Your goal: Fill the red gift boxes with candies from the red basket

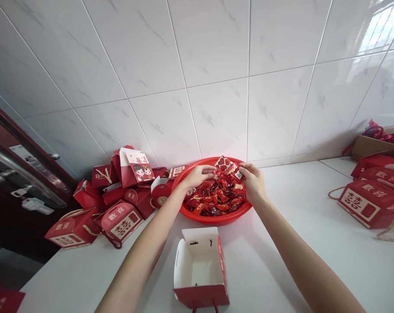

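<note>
A red plastic basket (213, 221) full of red-wrapped candies (216, 198) stands by the wall. My left hand (199, 176) reaches over its left rim, fingers drawn together at the candies; what they hold is hidden. At the right side, my right hand (254, 180) pinches a red candy packet (238, 174) between thumb and fingers. Nearer to me, between my forearms, an open gift box (206, 271) shows its white inside, with a few dark spots or slots. Its red outside carries a cord at the front.
Several red gift boxes (121, 221) are heaped left of the basket. More red boxes (368, 200) with rope handles stand at the right, before a cardboard carton (366, 147) of red and pink items. White wall tiles (216, 117) rise behind; a dark door (17, 187) is at left.
</note>
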Available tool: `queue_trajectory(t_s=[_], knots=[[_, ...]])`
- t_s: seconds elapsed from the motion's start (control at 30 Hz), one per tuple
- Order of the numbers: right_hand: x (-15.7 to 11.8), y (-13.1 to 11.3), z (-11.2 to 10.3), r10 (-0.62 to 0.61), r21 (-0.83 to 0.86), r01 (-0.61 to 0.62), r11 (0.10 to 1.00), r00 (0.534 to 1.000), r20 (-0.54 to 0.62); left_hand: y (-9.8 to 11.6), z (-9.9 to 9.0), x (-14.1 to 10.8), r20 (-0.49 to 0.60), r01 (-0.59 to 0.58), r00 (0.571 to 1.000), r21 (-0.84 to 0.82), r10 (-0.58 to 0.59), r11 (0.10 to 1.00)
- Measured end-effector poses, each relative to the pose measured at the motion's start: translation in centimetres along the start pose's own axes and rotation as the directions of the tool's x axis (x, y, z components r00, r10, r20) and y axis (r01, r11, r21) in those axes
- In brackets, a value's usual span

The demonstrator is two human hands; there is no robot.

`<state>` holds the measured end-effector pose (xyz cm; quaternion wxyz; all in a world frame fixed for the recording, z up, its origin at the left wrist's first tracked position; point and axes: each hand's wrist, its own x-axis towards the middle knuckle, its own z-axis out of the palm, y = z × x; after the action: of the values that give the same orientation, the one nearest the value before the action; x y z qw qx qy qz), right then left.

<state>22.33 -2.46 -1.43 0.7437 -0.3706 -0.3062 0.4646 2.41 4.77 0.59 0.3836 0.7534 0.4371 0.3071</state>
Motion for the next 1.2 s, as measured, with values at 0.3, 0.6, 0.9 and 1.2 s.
queue_trajectory(t_s=[0.3, 0.6, 0.9, 1.2], knots=[[-0.2, -0.3, 0.1, 0.018, 0.003, -0.018, 1.000, 1.000, -0.006, 0.1, -1.0, -4.6, -0.123, -0.015, 0.992, -0.319, -0.026, 0.948], [-0.3, -0.4, 0.0, 0.015, -0.010, -0.015, 1.000, 1.000, 0.006, -0.6, -2.0, -5.9, -0.276, 0.050, 0.955, -0.200, -0.105, 0.979], [-0.1, -0.1, -0.1, -0.041, 0.008, 0.042, 0.999, 0.994, -0.099, -0.3, -1.8, -5.3, -0.013, 0.069, 0.998, 0.155, -0.068, 0.986], [0.3, 0.5, -0.3, -0.146, 0.028, 0.156, 0.987, 0.964, -0.220, 2.3, 2.0, -0.3, 0.102, -0.082, 0.994, 0.391, 0.046, 0.917]])
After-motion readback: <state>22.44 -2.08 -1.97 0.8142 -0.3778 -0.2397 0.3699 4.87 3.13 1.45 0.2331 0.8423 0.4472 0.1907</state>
